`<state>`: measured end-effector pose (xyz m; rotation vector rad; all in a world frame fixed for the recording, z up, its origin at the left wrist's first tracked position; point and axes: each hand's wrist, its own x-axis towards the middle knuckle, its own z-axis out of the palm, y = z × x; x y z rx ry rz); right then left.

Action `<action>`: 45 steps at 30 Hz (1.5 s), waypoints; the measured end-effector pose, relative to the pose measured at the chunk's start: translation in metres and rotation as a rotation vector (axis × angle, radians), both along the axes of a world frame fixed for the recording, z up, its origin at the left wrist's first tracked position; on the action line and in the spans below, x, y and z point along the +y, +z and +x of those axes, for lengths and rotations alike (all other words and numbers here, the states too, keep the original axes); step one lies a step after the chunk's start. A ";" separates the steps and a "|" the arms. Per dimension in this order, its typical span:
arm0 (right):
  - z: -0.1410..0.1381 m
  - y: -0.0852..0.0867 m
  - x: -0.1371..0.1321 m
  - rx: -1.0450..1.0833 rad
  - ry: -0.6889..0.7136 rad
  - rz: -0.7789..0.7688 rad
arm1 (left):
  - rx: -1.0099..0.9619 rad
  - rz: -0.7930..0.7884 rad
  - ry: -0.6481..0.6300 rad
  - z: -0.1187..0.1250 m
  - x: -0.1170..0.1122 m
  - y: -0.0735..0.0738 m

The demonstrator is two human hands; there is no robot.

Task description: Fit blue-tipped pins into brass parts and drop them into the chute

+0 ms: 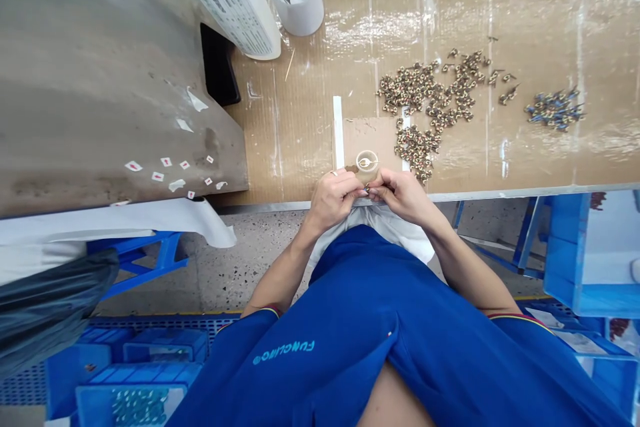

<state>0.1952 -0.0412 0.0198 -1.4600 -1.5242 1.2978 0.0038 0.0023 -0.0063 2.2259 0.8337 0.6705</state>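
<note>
Fingertip to fingertip at the bench's front edge, my left hand point(337, 199) and my right hand point(401, 196) are both closed in a pinch. Between them is a tiny metal part point(367, 189), mostly covered by the fingers. Just beyond the fingertips lies a small round clear dish point(367, 161) with a pale shape in it, on a tan board point(370, 133) between white strips. To the right of the board spreads a large pile of small gold-coloured metal parts point(417, 90). Farther right is a smaller heap of blue-and-metal parts point(555, 109).
A white tape-roll core point(303, 10) holding scraps and a white labelled container point(240, 7) stand at the back left. A thin stick point(290, 65) lies nearby. On the grey surface point(90, 80) at left are paper scraps. Blue bins point(565, 253) stand below the bench.
</note>
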 end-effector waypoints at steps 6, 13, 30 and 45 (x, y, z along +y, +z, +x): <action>-0.001 -0.001 -0.001 -0.027 0.011 0.009 | -0.025 0.026 0.007 -0.001 0.000 0.000; -0.002 -0.008 -0.003 0.049 -0.043 -0.043 | 0.017 0.007 0.030 -0.002 0.001 0.007; 0.003 -0.011 -0.003 0.021 -0.008 0.009 | 0.040 0.019 0.048 0.001 -0.002 0.005; -0.007 -0.012 -0.013 0.056 -0.123 0.046 | 0.085 0.041 0.085 -0.001 -0.011 0.002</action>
